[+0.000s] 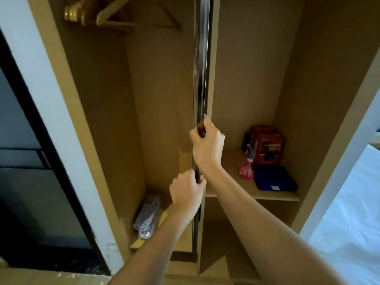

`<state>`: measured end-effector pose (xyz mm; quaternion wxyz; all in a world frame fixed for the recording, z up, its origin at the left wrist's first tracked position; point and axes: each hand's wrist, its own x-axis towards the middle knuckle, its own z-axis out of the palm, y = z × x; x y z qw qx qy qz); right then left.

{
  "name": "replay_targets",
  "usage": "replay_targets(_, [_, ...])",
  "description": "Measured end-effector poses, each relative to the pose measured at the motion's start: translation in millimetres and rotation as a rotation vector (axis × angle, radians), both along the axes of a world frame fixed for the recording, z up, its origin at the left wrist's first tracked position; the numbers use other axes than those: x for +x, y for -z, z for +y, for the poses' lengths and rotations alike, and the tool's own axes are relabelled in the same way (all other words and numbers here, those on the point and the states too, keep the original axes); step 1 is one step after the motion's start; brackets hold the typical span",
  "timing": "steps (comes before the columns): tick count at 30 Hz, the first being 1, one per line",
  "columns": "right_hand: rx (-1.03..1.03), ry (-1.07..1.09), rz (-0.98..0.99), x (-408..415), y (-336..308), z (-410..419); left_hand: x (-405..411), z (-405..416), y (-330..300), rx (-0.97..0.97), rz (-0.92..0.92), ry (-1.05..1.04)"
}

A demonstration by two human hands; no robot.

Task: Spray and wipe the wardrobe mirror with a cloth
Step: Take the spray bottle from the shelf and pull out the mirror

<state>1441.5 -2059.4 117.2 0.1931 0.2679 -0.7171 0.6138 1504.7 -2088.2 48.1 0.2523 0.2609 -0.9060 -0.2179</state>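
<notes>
On the shelf (pixel 236 173) beside both hands (pixel 207 145), pink spray bottle (pixel 246 170), blue cloth (pixel 274 179).

The tall dark-edged wardrobe mirror door (pixel 201 58) is seen edge-on, upright. The pink plastic spray bottle (pixel 247 169) and flat blue folded cloth (pixel 274 177) are set on the shelf right of the grip.

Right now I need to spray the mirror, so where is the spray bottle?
The pink spray bottle stands on the right compartment's wooden shelf, in front of the red box and beside the blue folder.
</notes>
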Motion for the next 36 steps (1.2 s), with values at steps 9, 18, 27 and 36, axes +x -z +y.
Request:
replay_targets(9, [0.005, -0.038, 0.016, 13, 1, 16, 14, 18, 2, -0.002, 0.003, -0.05])
replay_targets(18, [0.015, -0.057, 0.005, 9, -1, 28, 8, 25, 7, -0.017, 0.051, -0.05])
replay_targets(27, [0.013, -0.11, 0.015, -10, 1, 59, -10, 54, 10, -0.011, 0.061, -0.046])
replay_targets(36, [0.028, -0.107, 0.008, -39, -1, 97, -43, 85, 15, 0.144, 0.122, -0.006])
